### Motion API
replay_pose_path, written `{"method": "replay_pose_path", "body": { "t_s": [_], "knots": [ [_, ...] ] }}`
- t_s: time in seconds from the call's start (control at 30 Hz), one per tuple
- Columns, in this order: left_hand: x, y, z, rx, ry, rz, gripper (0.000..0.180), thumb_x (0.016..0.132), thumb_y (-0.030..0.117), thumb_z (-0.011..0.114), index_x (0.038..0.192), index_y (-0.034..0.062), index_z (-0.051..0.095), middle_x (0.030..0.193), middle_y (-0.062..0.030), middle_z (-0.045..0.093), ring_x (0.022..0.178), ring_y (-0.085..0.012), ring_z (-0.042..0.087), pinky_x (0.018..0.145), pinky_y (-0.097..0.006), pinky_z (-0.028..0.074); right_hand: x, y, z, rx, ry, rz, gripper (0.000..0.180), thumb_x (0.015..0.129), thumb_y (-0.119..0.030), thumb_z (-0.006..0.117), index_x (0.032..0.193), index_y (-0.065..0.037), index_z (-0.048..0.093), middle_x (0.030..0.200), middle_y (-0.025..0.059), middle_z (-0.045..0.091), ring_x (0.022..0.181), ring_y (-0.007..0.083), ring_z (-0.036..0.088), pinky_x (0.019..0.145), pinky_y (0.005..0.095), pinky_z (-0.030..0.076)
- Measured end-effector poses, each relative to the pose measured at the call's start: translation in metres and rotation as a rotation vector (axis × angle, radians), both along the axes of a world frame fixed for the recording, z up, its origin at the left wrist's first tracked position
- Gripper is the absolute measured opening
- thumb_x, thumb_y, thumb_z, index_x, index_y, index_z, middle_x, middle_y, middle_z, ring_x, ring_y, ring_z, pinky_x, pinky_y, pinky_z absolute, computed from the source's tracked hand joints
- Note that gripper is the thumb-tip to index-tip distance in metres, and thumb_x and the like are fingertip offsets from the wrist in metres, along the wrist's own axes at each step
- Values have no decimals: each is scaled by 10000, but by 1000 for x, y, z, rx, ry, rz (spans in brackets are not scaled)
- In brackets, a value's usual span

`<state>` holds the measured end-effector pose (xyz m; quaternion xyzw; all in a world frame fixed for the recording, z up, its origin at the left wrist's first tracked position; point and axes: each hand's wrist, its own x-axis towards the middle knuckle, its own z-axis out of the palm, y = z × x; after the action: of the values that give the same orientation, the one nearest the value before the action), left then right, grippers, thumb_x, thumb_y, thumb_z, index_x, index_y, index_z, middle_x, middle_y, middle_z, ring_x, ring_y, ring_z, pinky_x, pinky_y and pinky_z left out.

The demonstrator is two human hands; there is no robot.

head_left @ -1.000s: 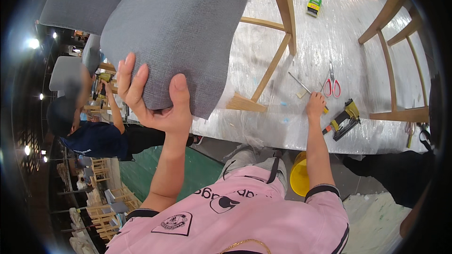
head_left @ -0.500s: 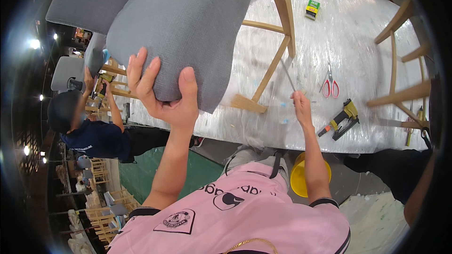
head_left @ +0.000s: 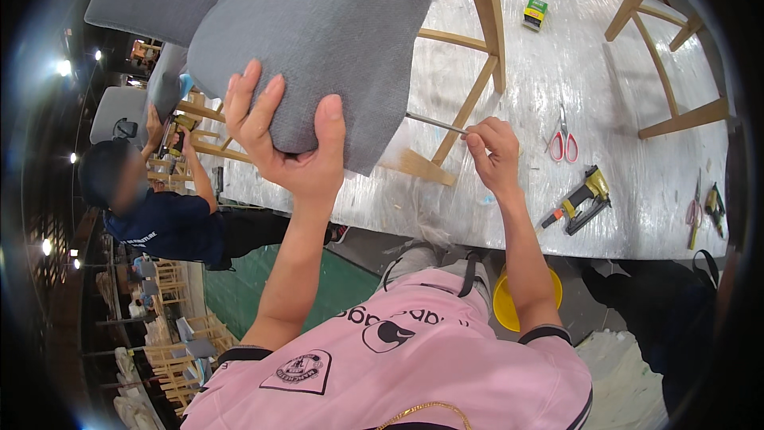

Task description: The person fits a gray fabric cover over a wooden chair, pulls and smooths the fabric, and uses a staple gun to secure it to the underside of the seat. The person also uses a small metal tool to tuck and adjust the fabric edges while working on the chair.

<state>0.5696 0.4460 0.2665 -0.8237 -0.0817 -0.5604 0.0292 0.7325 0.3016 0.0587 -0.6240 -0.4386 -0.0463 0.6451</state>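
We hold 2 things over the desk (head_left: 533, 80)
Our left hand (head_left: 290, 159) clasps a corner of the cushion (head_left: 326, 40), probably soft; our right hand (head_left: 496, 158) grips a rod (head_left: 434, 123), likely stiff, best held by its end.

left grip (head_left: 288, 155): grey upholstery (head_left: 334, 48) | right grip (head_left: 497, 155): metal rod (head_left: 436, 123) | table (head_left: 525, 80): red-handled scissors (head_left: 563, 135), staple gun (head_left: 587, 193)
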Motion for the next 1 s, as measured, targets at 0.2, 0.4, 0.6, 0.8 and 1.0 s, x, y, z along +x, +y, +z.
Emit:
{"method": "replay_pose_path", "body": {
  "t_s": [0.2, 0.4, 0.6, 0.8, 1.0],
  "knots": [
    [0, 0, 4, 44, 22, 18, 522, 791, 178, 824, 1240, 94, 572, 1397, -134, 530, 1359, -360, 416, 1156, -540, 295, -4, 14, 8, 75, -7, -105, 236, 907, -326, 724, 848, -98, 743, 725, 24, 601, 721, 208, 550, 715, 353, 378],
    [-1, 3, 2, 49, 21, 17, 537, 779, 171, 826, 1242, 94, 564, 1394, -145, 525, 1357, -365, 413, 1152, -548, 296, -7, 35, 19, 152, 8, -79, 234, 908, -326, 724, 842, -103, 743, 748, 12, 610, 742, 197, 544, 737, 348, 368],
    [-1, 2, 2, 51, 17, -4, 541, 779, 172, 821, 1247, 99, 560, 1395, -144, 517, 1365, -362, 399, 1147, -546, 292, -5, 44, 9, 166, -2, -70, 271, 920, -355, 707, 836, -100, 739, 763, 12, 618, 751, 195, 540, 738, 343, 360],
    [-3, 4, -1, 27, 15, -13, 539, 781, 177, 821, 1248, 104, 561, 1400, -138, 515, 1369, -359, 394, 1148, -540, 288, -11, 47, 19, 180, 30, -68, 284, 926, -363, 705, 834, -96, 737, 761, 11, 614, 760, 192, 544, 738, 345, 358],
    [-1, 0, 2, 16, 10, -10, 531, 787, 175, 823, 1244, 100, 563, 1395, -139, 519, 1374, -357, 391, 1148, -536, 291, -5, 45, 17, 137, -33, -52, 326, 963, -338, 666, 860, -33, 717, 775, 57, 623, 763, 213, 558, 738, 337, 386]
  ]
}}
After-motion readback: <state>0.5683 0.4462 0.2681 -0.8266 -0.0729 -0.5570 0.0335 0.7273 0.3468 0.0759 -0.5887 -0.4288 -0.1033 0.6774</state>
